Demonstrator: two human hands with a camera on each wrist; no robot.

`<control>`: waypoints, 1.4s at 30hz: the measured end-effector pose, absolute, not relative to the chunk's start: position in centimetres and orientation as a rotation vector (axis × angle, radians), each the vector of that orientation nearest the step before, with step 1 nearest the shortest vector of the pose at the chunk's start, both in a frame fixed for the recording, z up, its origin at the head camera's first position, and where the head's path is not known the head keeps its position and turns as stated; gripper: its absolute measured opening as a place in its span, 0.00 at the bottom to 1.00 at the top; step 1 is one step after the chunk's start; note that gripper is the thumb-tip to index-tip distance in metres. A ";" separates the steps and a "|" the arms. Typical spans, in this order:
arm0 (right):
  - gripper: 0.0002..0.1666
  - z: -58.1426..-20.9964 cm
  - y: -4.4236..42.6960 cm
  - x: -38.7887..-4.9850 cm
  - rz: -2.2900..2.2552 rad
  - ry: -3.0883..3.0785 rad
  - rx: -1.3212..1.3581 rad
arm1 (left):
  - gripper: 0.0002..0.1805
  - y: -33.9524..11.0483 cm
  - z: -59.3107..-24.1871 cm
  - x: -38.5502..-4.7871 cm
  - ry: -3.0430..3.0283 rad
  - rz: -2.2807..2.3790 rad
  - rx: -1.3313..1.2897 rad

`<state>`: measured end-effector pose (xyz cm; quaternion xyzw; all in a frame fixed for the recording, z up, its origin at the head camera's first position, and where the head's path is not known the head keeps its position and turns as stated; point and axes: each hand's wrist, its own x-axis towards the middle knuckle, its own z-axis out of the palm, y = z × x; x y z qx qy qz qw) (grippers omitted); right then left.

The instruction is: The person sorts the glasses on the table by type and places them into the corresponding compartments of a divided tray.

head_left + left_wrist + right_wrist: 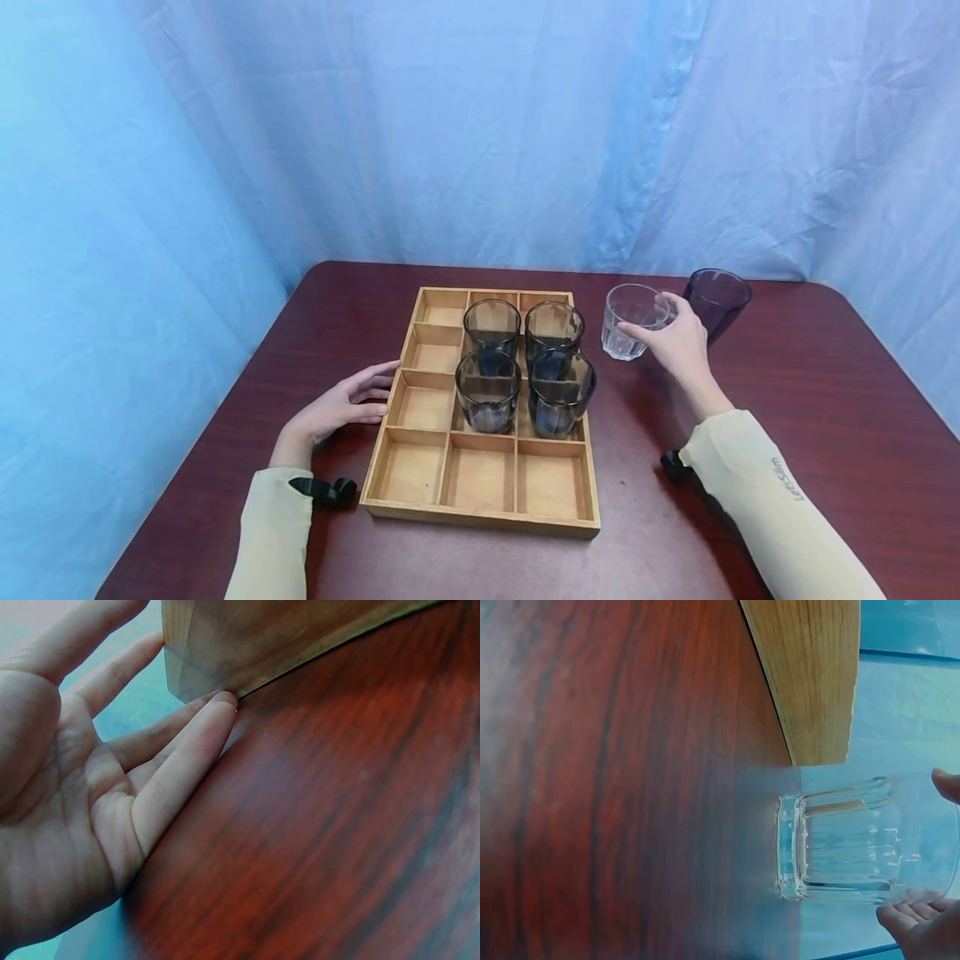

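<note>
Across whole back, pale blue curtain (pixel 487 142). Hangs in soft vertical folds, shades to lavender rightward. Right of middle, narrow shinier strip (pixel 667 150). To left, side cloth (pixel 112 250), brightest, nearly cyan; to right, paler, creased cloth (pixel 900 183). Below, dark reddish-brown table (pixel 825 375), straight far edge, rounded far corners. Shows dark streaked wood grain up close in both wrist views. Catches diffuse, pale sheen near front. Beyond table in wrist views, blurred blue, probably same cloth.
</note>
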<state>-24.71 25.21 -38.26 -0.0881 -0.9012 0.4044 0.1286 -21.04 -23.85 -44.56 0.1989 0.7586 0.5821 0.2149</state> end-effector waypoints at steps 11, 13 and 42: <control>0.56 -38.4 25.0 -23.5 1.245 -2.618 -0.198 | 0.40 -23.8 -44.6 -21.1 2.114 1.606 0.545; 0.55 -38.4 24.9 -23.4 1.254 -2.601 -0.205 | 0.40 -23.8 -44.6 -21.1 2.110 1.611 0.546; 0.46 -35.7 25.1 -17.5 1.340 -2.556 -0.013 | 0.40 -23.8 -44.4 -20.8 2.122 1.609 0.535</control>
